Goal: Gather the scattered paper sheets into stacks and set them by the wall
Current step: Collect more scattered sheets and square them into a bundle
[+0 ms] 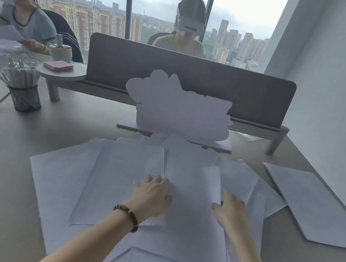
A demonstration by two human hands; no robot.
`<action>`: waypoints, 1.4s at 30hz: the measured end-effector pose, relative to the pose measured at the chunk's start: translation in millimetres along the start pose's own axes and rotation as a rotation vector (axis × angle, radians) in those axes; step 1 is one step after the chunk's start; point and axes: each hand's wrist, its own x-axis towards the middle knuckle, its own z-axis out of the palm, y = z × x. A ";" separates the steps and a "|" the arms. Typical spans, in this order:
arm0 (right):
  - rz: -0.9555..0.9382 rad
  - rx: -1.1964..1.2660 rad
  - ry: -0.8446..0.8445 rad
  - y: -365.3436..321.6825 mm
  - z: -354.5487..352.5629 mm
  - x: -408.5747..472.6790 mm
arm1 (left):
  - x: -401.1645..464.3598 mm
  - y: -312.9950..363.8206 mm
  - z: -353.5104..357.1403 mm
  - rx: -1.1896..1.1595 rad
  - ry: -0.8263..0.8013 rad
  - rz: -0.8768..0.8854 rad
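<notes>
Loose sheets (pixel 115 178) overlap unsorted at the desk's (pixel 4 173) near edge under flat, spread left hand (pixel 151 197) and right hand (pixel 230 211); one stack (pixel 314 203) lies along the wall-side edge, most gathering apparently left.

Scattered paper sheets (pixel 115 180) lie on the desk (pixel 4 173) before the cut-out sign (pixel 178 107); a separate stack (pixel 317 208) right of it, pen cup (pixel 24 95) left
</notes>
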 end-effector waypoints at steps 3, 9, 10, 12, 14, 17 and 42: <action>0.005 0.097 0.028 4.9 4.2 8.2 | -4.1 9.0 1.4 -0.057 0.013 0.063; 0.005 0.058 0.064 9.4 8.8 14.0 | -3.2 -1.5 -13.6 0.087 0.020 -0.141; 0.015 0.068 0.058 8.4 8.5 13.3 | -1.8 -6.8 -13.8 0.114 -0.009 -0.192; 0.020 0.107 0.049 6.6 9.6 14.0 | 0.1 -12.6 -8.4 0.107 -0.052 -0.221; 0.011 0.116 0.034 2.5 11.1 14.3 | -1.0 -10.0 0.0 0.088 -0.057 -0.184; -0.003 0.130 0.027 -2.1 15.6 15.7 | -4.4 0.9 4.1 0.075 -0.034 -0.110; -0.002 0.454 0.048 -12.4 26.9 21.0 | -2.0 -26.3 -14.8 0.058 -0.017 -0.319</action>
